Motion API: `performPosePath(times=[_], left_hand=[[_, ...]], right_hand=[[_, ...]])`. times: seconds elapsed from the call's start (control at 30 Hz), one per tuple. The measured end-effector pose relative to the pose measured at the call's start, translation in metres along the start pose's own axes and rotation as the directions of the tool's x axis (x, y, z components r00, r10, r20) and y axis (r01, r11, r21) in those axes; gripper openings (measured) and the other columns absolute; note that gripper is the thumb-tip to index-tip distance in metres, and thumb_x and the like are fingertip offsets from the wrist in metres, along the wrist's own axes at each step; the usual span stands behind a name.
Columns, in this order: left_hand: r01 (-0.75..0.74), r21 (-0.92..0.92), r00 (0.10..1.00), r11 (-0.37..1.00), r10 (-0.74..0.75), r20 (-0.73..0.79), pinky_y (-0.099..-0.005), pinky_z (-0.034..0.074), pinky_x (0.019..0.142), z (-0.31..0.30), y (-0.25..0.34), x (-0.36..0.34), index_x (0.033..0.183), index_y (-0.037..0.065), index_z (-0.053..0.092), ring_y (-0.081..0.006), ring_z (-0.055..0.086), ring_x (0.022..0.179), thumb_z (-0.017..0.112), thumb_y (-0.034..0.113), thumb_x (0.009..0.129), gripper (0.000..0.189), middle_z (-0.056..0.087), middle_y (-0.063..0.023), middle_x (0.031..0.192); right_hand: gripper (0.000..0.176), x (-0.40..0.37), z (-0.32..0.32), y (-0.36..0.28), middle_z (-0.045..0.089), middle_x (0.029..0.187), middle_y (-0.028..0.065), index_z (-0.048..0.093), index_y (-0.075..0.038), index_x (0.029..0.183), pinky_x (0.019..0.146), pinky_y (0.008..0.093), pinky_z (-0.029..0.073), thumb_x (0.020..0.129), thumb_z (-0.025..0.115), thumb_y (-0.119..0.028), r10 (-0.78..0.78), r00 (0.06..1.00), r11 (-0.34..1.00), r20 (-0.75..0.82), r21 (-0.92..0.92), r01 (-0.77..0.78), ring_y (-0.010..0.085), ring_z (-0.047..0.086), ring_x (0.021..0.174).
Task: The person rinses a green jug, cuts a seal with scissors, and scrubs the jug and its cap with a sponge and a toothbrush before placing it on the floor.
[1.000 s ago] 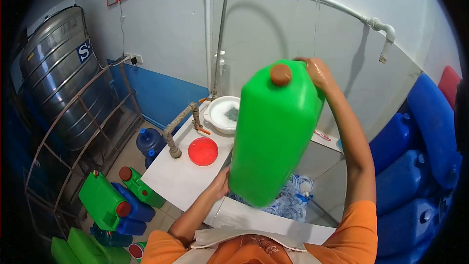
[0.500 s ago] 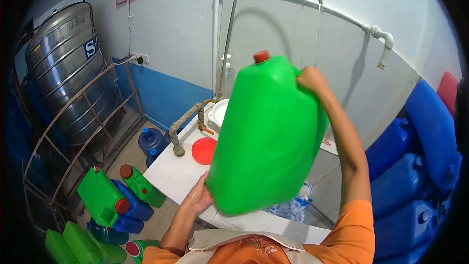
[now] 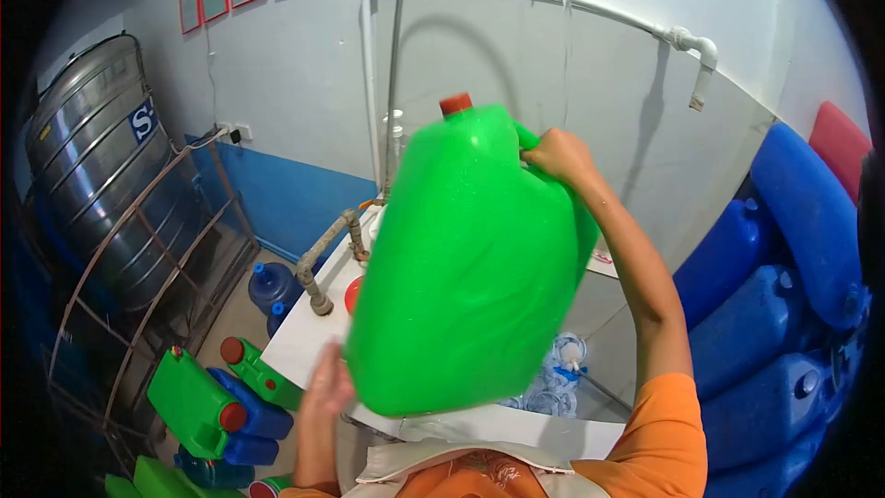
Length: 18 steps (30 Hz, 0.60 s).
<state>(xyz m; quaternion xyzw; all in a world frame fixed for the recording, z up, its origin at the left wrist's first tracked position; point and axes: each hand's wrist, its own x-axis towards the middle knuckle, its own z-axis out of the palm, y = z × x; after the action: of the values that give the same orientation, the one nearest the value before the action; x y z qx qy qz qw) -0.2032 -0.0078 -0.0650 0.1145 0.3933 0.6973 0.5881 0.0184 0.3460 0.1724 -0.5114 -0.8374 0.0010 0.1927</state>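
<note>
A large green jerrycan (image 3: 470,267) with a red cap (image 3: 455,104) hangs tilted in front of me, over the white counter and basin. My right hand (image 3: 562,155) is closed around the handle near its top. Beside the lower left edge of the jerrycan is my left hand (image 3: 326,387), smeared by motion, its fingers partly hidden. Behind the jerrycan, a red round lid (image 3: 352,293) shows in part on the white counter (image 3: 304,332). Crumpled clear-and-blue plastic (image 3: 553,387) lies in the basin below.
Blue jerrycans (image 3: 747,332) are stacked at the right. Green and blue jerrycans (image 3: 195,397) stand on the floor at the left, near a metal railing (image 3: 138,212) and a steel tank (image 3: 92,175). A pipe with a valve (image 3: 323,258) rises from the counter.
The jerrycan has moved left and swung slightly, still held by its handle in my right hand. My left hand has shifted left and lower, away from under its bottom corner.
</note>
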Motion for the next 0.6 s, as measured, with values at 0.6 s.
performPosePath(times=[0.6], left_hand=[[-0.331,0.016,0.943,0.943,0.331,-0.013,-0.0325,0.048,0.085,0.010,0.006,0.041,0.117,0.005,0.048,-0.0190,0.058,0.098,0.037,0.038,0.095,0.041,0.058,-0.0111,0.108]], right_hand=[[0.047,0.001,-0.041,-0.010,0.065,0.081,0.0220,0.068,0.000,0.080,0.068,0.0435,0.049,0.070,0.065,-0.046,0.027,0.967,0.986,-0.254,0.168,0.016,0.0373,0.063,0.076]])
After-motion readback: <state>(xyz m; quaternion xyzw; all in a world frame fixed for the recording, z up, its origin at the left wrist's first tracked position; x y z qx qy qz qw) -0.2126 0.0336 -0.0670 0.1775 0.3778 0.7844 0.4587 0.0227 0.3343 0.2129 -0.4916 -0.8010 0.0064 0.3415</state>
